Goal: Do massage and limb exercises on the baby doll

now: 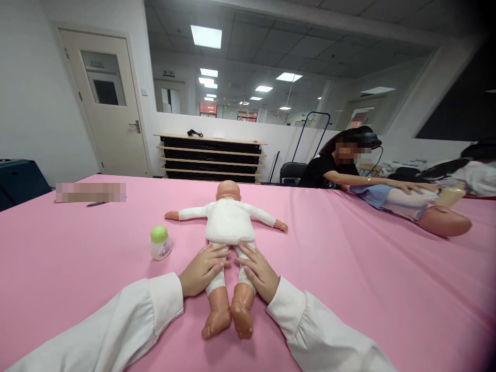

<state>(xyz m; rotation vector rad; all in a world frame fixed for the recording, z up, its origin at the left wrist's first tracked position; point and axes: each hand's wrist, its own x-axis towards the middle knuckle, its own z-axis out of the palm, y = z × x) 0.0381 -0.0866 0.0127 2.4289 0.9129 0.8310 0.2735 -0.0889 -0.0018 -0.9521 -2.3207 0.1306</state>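
Observation:
A baby doll [229,219] with a white cloth body lies on the pink table cover, its head at the far side and its feet toward me. The arms are spread out to both sides. My left hand [204,268] rests on the doll's left-side thigh as I see it, fingers stretched out. On the other thigh lies my right hand [259,271], its fingers also extended and slightly apart. Neither hand grips anything. Left of the doll stands a small white bottle [160,249] with a green cap.
A pink cover [329,279] spreads over the table. At the right a person in black [329,168] has a hand on another doll [411,201]. A blurred flat item [90,192] and a dark pen-like object [97,204] lie at the far left. Shelving [211,157] stands behind.

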